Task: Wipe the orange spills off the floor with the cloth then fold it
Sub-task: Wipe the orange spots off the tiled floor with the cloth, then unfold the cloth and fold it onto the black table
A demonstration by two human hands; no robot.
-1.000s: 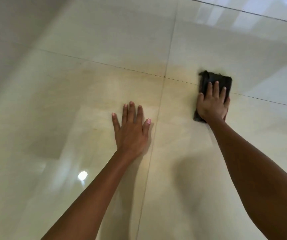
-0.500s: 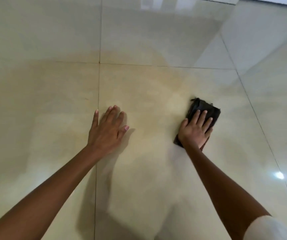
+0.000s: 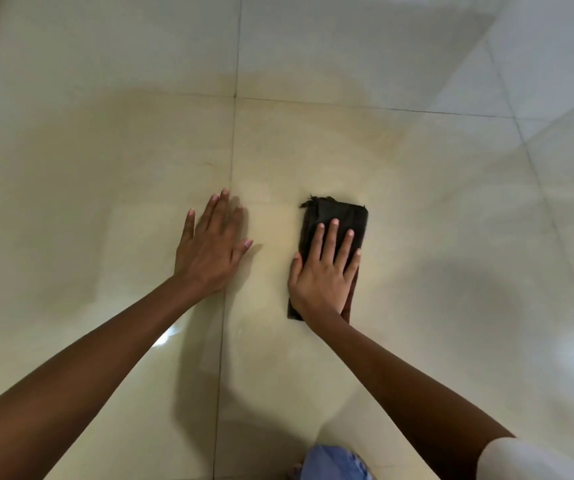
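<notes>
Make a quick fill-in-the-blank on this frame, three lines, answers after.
1. The cloth on the tiled floor is ____ in colour.
2. The right hand presses flat on it, and the left hand holds ____.
3. The cloth lies to the ____ of the left hand.
Missing words: black; nothing; right.

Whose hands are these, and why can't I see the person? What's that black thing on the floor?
They belong to a person wearing a camera on their head. It looks down, so you see only what they see. The left hand lies flat on the shiny tiled floor and holds nothing. The right hand presses its straight fingers on a folded black cloth, which is for wiping. The floor near it looks faintly yellowish, perhaps from the spill. The blue bit at the bottom is probably their clothing.
</notes>
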